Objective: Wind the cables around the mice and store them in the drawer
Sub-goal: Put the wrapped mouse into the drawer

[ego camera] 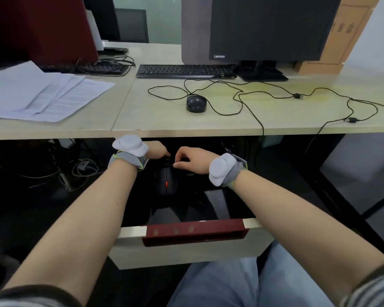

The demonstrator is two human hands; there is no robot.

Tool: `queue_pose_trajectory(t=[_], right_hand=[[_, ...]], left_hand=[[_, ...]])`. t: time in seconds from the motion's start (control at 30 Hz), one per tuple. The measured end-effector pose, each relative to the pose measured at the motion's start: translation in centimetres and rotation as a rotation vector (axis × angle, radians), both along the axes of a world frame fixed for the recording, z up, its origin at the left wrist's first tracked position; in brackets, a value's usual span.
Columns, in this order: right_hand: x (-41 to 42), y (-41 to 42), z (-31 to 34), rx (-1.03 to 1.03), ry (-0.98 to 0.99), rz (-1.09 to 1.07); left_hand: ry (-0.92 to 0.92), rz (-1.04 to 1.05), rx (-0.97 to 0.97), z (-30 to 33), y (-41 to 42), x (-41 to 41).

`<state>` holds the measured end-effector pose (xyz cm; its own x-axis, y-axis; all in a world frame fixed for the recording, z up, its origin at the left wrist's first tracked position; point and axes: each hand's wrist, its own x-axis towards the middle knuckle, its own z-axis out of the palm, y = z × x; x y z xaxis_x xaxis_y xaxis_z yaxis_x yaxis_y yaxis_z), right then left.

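A black mouse with a red scroll wheel lies inside the open drawer under the desk edge. My left hand and my right hand meet just behind it, fingers pinched on its dark cable; the cable itself is hard to make out in the shadow. A second black mouse sits on the desk top, its loose cable sprawled to the right, ending in a USB plug. Another cable with a plug hangs over the desk's front edge.
A keyboard and a monitor stand behind the desk mouse. Papers lie at the left, with another keyboard behind them. The drawer has a dark red handle. Cardboard boxes stand at back right.
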<state>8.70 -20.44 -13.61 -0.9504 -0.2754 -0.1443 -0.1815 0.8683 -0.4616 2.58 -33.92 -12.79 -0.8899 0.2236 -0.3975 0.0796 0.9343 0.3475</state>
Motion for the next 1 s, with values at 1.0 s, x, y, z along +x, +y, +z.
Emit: queue_pose_trajectory(t=[1.0], right_hand=[[0.8, -0.1, -3.0, 0.330, 0.158, -0.041]], left_hand=[[0.052, -0.019, 0.158, -2.8, 1.1, 0.8]])
